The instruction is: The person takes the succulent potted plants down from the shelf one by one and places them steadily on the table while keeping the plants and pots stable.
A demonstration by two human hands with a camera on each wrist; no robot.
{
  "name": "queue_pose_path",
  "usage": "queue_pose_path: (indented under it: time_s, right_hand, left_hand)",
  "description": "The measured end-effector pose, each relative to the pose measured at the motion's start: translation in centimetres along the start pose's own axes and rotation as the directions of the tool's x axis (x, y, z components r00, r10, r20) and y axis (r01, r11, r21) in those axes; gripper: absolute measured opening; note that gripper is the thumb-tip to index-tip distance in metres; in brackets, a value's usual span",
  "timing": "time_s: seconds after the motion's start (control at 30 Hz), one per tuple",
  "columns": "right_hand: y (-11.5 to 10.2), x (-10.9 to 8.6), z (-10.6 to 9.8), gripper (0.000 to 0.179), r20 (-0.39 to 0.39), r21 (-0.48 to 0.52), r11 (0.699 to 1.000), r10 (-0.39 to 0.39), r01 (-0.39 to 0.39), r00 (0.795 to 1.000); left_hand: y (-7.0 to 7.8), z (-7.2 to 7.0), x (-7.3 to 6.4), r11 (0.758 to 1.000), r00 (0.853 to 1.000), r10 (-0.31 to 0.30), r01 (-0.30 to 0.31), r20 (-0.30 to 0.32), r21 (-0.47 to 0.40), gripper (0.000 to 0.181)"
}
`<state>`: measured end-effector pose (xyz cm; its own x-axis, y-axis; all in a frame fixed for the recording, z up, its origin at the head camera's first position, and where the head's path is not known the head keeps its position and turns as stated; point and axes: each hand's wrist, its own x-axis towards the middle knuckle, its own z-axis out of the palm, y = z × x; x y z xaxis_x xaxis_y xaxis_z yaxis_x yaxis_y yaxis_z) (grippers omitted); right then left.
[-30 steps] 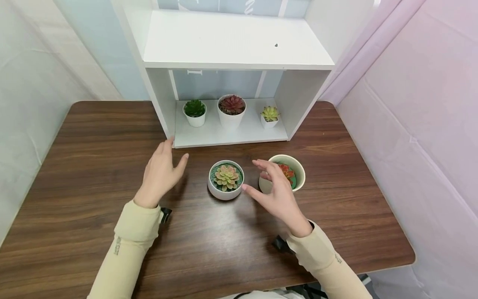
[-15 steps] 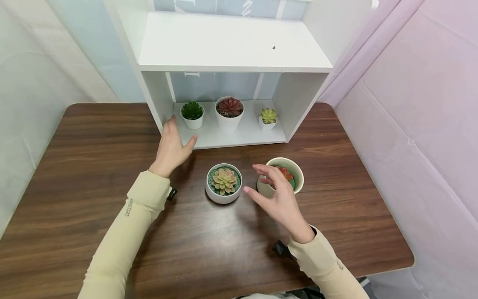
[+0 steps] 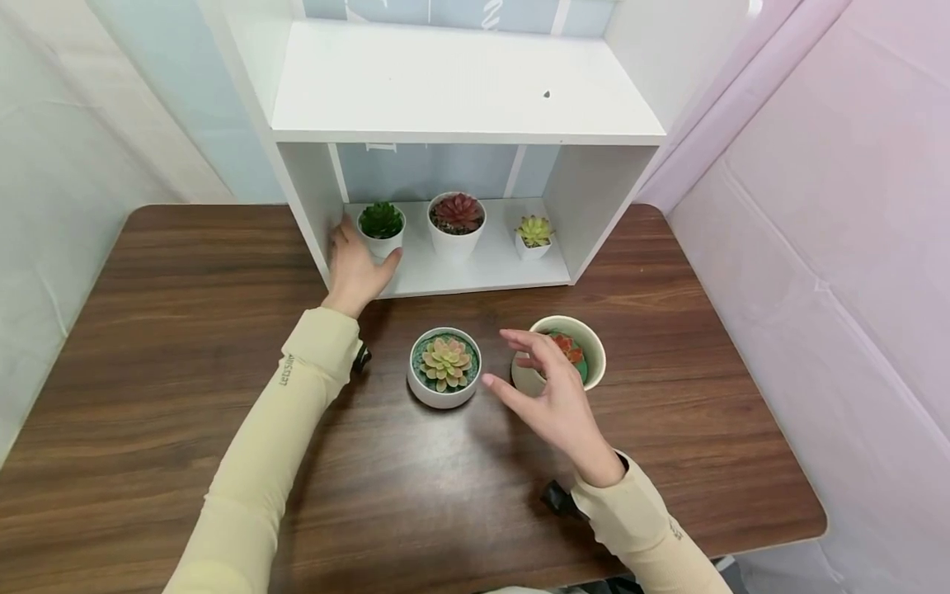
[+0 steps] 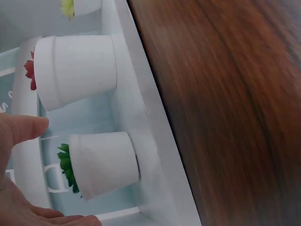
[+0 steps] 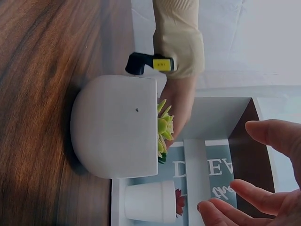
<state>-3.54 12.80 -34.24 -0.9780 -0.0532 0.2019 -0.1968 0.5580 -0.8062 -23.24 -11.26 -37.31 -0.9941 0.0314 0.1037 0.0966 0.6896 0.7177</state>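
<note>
The left hand (image 3: pixel 355 268) is hovering in the lower compartment of the white shelf (image 3: pixel 467 134) beside the dark green succulent (image 3: pixel 381 219), its thumb and fingers parted to either side of the white pot (image 3: pixel 383 247) and gripping nothing. The right hand (image 3: pixel 555 404) is hanging above the table (image 3: pixel 416 503), fingers loosely bent, spread and holding nothing, its thumb just beside the round pale pot (image 3: pixel 444 398) while its fingers are partly hiding the cream pot (image 3: pixel 596 355) in the head view. Inside the shelf, the dark red succulent (image 3: pixel 458 213) is standing between the green and yellow-green succulents (image 3: pixel 534 230).
</note>
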Motion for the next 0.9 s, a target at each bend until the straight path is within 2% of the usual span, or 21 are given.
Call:
queue_pose_path:
  time_s: [0.37,0.57,0.9]
  right_hand:
    - [0.2,0.0,0.2,0.053,0.008,0.004,1.0,-0.008,0.008,1.0]
    - [0.4,0.1,0.4,0.054,0.023,-0.012,1.0,0.005,-0.005,1.0]
    - [0.7,0.1,0.6,0.054,0.022,-0.025,1.0,0.007,-0.007,1.0]
  left_hand:
    - [0.8,1.1,2.0,0.995,0.994,-0.098,0.1,0.041,-0.03,0.094]
    - [0.9,1.7,2.7,0.99,0.992,-0.127,0.126,-0.011,-0.057,0.094]
    - [0.6,2.8,3.6,0.981,0.986,-0.165,0.16,-0.035,-0.108,0.088]
